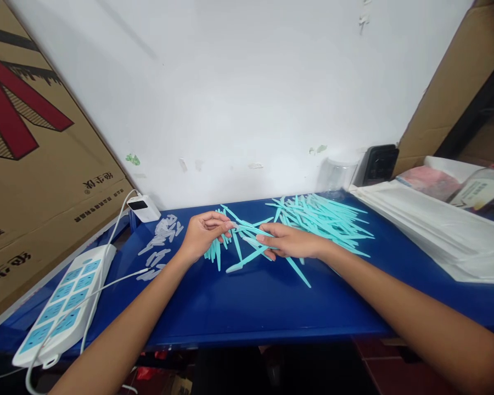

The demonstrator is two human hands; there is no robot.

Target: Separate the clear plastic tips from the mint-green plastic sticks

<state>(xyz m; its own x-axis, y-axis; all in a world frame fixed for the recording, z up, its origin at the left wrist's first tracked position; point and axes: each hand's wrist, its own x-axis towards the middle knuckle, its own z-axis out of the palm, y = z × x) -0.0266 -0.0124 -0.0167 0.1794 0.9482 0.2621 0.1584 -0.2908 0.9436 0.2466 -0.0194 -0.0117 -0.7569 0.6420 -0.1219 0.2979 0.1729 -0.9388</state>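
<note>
My right hand (pixel 290 240) is closed around a few slim turquoise eyebrow razors (pixel 253 230), whose tapered handles and paler wide ends stick out to both sides. My left hand (pixel 203 236) pinches with thumb and forefinger at the whitish end of one of these razors; whether a cap sits there is too small to tell. Beneath and beside the left fingers lies a small bunch of similar razors (pixel 213 252). To the right of my right hand spreads a larger loose pile of razors (pixel 325 222). Small clear plastic caps (pixel 163 233) are scattered left of my left hand.
The blue table (pixel 247 312) meets a white wall (pixel 247 99). At left are a power strip (pixel 63 307), a white charger (pixel 144 208), a cable and a large cardboard box (pixel 45 137). White bags (pixel 432 230), a clear container (pixel 341 174) and a black device (pixel 381 164) stand right.
</note>
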